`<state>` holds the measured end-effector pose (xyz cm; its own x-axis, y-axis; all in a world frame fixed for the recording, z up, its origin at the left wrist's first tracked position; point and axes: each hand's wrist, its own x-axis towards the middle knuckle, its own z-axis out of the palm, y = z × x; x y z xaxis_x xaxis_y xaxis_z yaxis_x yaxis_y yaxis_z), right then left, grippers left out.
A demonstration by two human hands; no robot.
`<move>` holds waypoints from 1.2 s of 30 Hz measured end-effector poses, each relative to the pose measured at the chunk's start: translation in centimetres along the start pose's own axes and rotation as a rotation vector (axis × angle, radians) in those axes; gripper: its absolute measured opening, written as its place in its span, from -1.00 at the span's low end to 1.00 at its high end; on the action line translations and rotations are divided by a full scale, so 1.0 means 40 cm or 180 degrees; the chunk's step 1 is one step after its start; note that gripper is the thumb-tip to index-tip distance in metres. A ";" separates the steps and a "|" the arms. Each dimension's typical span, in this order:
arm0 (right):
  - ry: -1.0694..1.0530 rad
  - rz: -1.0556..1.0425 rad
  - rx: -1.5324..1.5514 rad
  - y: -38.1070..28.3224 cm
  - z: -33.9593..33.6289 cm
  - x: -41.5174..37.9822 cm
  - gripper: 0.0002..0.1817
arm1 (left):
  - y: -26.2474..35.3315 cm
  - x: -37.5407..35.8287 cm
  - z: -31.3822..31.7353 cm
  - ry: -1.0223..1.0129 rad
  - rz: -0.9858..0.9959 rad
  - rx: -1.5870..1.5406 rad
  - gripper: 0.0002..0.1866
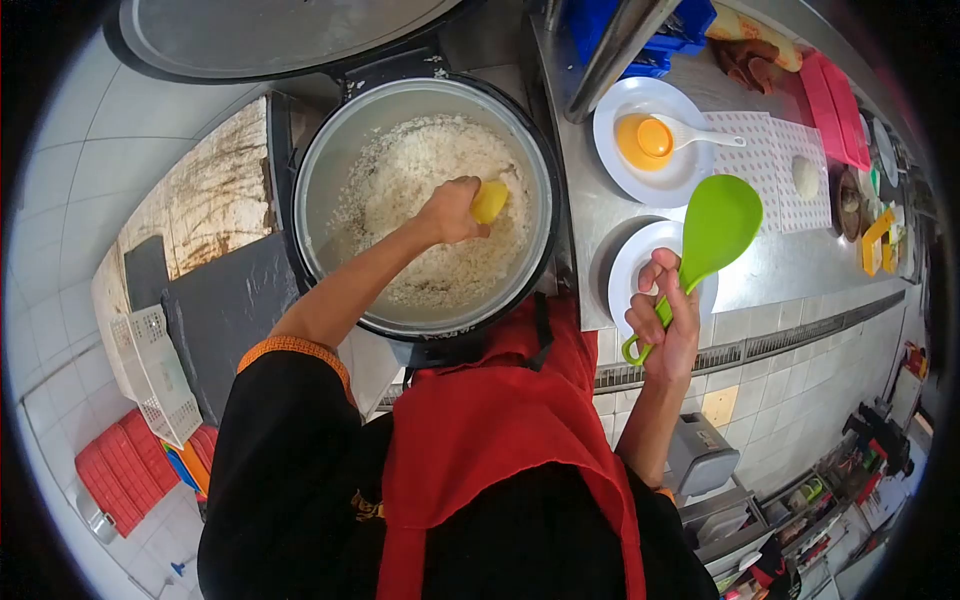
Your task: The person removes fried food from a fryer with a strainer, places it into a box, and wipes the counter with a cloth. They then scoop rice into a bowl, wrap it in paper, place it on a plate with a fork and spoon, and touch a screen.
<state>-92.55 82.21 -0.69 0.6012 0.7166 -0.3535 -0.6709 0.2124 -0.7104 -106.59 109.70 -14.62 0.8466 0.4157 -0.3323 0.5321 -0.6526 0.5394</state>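
My left hand reaches into a large round rice pot, its fingers closed around a small yellow cup. The cup sits against the white rice, which covers the pot's bottom and is heaped higher toward the back. Its mouth is hidden from me. Out to the right, my right hand grips the handle of a green rice spoon, its broad head pointing up and away from me. Behind this hand is a white plate, partly covered by the hand and spoon.
The pot's lid stands raised behind it. On the steel counter are a plate with something orange and a white spoon, dotted sheets with a white lump, and a pink container. A white basket stands left.
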 end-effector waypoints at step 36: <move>-0.1534 -0.1997 -0.3962 0.091 0.309 0.007 -0.45 | -0.076 -0.307 -0.252 -0.0345 0.0229 -0.4797 -0.09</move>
<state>-100.19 91.40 4.14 0.2796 0.9249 0.2576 0.5854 0.0484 -0.8093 -118.70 112.98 -4.38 0.9020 0.3209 -0.2888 0.0428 0.5992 0.7995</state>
